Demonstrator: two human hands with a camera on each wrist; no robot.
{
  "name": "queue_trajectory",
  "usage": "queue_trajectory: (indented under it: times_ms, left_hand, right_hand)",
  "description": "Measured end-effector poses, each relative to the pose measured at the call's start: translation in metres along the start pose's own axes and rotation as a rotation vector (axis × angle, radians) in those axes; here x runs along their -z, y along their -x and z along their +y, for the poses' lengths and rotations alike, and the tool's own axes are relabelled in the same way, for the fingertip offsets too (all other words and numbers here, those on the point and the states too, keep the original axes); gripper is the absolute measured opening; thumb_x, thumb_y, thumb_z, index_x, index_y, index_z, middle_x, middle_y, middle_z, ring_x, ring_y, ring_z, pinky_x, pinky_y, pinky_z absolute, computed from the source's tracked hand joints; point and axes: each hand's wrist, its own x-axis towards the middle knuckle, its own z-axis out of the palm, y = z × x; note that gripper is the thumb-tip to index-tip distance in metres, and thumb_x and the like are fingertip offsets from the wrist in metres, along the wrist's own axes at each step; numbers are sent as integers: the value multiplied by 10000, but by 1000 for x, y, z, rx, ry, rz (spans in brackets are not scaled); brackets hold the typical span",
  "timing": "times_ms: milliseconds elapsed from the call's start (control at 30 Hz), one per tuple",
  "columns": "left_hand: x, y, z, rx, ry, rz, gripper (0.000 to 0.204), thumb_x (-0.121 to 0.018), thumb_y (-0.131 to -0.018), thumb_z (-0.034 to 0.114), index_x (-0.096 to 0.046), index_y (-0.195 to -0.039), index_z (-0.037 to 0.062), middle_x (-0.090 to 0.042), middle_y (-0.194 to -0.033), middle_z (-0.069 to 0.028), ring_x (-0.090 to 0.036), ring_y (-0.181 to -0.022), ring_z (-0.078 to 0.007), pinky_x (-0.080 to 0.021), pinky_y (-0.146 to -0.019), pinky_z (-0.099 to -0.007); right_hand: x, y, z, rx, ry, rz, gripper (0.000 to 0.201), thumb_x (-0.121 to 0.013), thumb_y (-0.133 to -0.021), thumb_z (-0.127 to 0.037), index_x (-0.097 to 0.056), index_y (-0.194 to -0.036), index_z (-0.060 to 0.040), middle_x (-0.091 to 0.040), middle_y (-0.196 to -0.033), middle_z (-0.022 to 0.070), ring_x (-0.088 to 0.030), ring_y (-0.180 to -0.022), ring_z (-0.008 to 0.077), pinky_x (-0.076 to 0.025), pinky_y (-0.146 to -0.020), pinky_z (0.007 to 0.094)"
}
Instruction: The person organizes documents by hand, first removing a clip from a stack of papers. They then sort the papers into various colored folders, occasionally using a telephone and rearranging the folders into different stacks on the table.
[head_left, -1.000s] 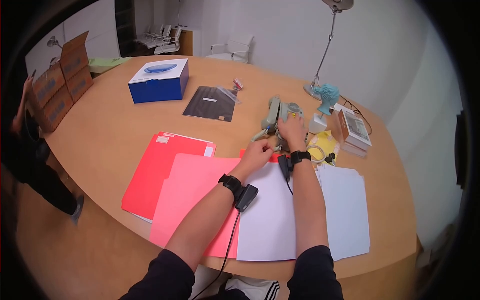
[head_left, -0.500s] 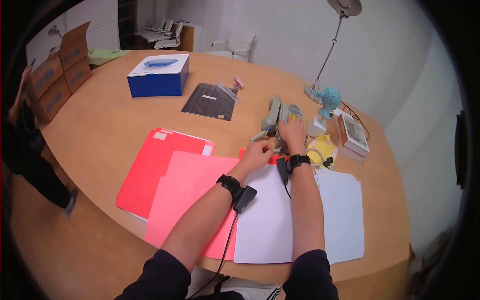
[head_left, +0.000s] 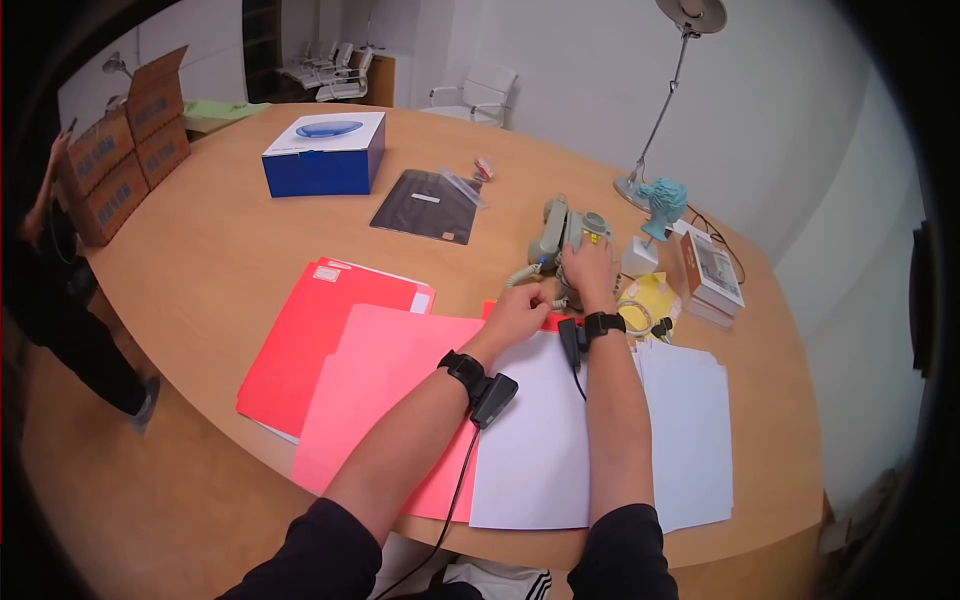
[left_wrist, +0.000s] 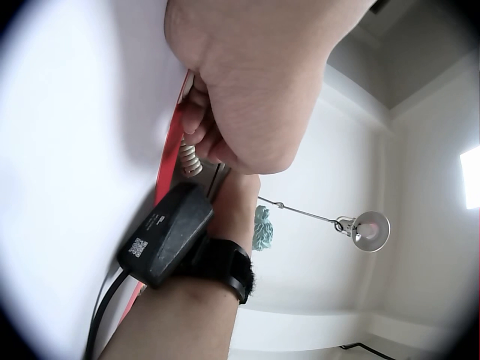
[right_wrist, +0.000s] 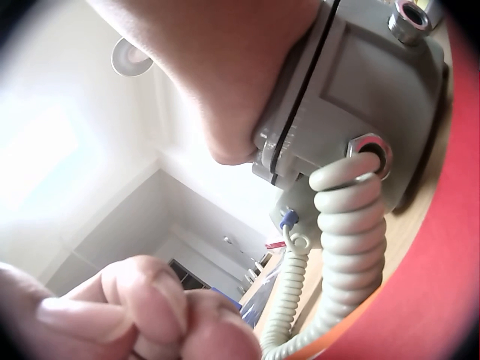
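Observation:
A grey-green telephone (head_left: 548,235) with yellow buttons sits beyond the papers in the head view. My right hand (head_left: 590,275) rests over its keypad, covering part of the body; the right wrist view shows the palm side against the grey casing (right_wrist: 375,75). Just left of it is my left hand (head_left: 517,315), fingers loosely curled, low over the top edge of the white paper (head_left: 530,430). The telephone's coiled cord (right_wrist: 349,240) runs close past those fingertips, partly hidden by the hand in the head view. No object shows between the left fingers in the right wrist view.
Red folders (head_left: 300,340) and a pink folder (head_left: 390,390) lie left; white sheets (head_left: 685,430) lie right. A yellow item (head_left: 650,300), teal bust (head_left: 663,205), books (head_left: 712,270) and lamp (head_left: 632,185) stand nearby. Farther back are a dark pouch (head_left: 415,215) and blue box (head_left: 320,175).
The head view has shifted slightly. Both hands keep their places, the right one on the telephone and the left one beside the cord.

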Motion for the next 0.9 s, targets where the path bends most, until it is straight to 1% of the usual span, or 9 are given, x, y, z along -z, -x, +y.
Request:
queue_trajectory:
  times_ms: [100, 167, 200, 267, 333, 400, 633, 700, 900]
  left_hand:
    - [0, 0, 0, 6, 26, -4, 127, -621, -853, 120, -654, -854, -3, -617, -680, -37, -567, -621, -104, -460, -571, -286]
    - [1, 2, 4, 40, 28, 1, 163, -612, -824, 137, -667, -855, -13, -656, -696, -105, -629, -651, -190, -504, -632, -345]
    - [1, 3, 5, 46, 28, -1, 163, -612, -824, 137, -667, -855, -13, -656, -696, -105, -629, -651, -190, -504, -632, -345]
    - [1, 2, 5, 27, 23, -13, 125, -611, -852, 112, -653, -858, -5, -618, -682, -35, -567, -624, -103, -460, -572, -286]
    - [1, 1, 4, 28, 20, -12, 123, -610, -852, 111, -652, -854, -5, -616, -681, -34, -565, -624, -101, -459, -572, -284]
    - [0, 1, 3, 26, 17, -7, 122, -610, -852, 110, -652, -851, -5, -614, -679, -33, -564, -625, -99, -457, -572, -282]
    - [-1, 0, 1, 35, 10, -11, 116, -609, -853, 105, -654, -849, -2, -615, -678, -27, -563, -626, -93, -455, -571, -276]
    - [0, 0, 0, 36, 3, -16, 116, -610, -854, 106, -654, -849, -1, -615, -680, -25, -562, -626, -93, -455, -572, -276]
    - [1, 0, 4, 54, 13, -39, 111, -610, -853, 104, -651, -845, 2, -621, -685, -26, -565, -627, -93, -455, -571, -274]
  right_hand:
    - [-1, 0, 0, -2, -2, 5, 586, -470, -928, -431, -532, -1358, -38, -417, -1485, 251, -388, -1390, 376, -321, -1082, 635]
    - [-4, -1, 3, 7, -14, 24, 588, -469, -926, -433, -534, -1357, -38, -417, -1485, 251, -385, -1392, 376, -320, -1083, 634]
    - [-4, 2, 2, 17, -24, 40, 590, -469, -925, -435, -536, -1355, -38, -418, -1484, 250, -383, -1393, 376, -320, -1084, 633]
    - [-1, 2, 2, 8, -33, 6, 596, -477, -922, -427, -522, -1374, -42, -400, -1498, 248, -366, -1406, 367, -311, -1087, 625]
    - [1, 1, 3, 0, -41, -22, 604, -485, -919, -419, -509, -1394, -46, -383, -1511, 245, -349, -1418, 358, -302, -1090, 616]
    - [-1, 0, 3, 9, -28, 6, 584, -467, -923, -437, -550, -1339, -36, -428, -1475, 246, -381, -1393, 376, -326, -1087, 623]
    - [0, 1, 2, 7, -27, 32, 575, -475, -920, -434, -559, -1328, -37, -440, -1464, 243, -399, -1379, 376, -336, -1078, 622]
    - [4, 2, 0, -7, -48, -20, 585, -484, -924, -413, -532, -1371, -38, -418, -1484, 250, -364, -1407, 362, -297, -1096, 608]
    - [11, 4, -2, -6, -33, -77, 617, -464, -936, -419, -482, -1417, -33, -357, -1525, 260, -339, -1424, 361, -275, -1107, 614]
